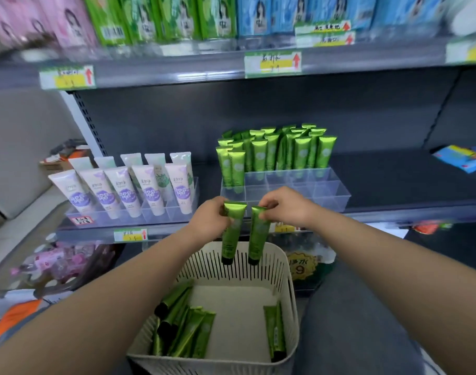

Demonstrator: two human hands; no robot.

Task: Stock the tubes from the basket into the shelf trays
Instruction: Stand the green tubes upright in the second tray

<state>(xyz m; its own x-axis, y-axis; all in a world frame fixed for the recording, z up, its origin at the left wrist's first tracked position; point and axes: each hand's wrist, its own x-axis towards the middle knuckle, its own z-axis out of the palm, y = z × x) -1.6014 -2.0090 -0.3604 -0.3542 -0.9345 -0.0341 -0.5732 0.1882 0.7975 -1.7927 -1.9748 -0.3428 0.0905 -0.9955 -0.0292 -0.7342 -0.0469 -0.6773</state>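
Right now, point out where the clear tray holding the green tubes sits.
In the head view, the clear tray sits on the middle shelf, right of centre, just beyond the right hand and right of the pale purple-labelled tubes.

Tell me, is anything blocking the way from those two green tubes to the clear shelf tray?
Nothing visible does. The left hand and right hand each pinch a green tube above the basket, right in front of the clear tray. Its front compartments are empty; the stocked tubes stand in the back rows and left end.
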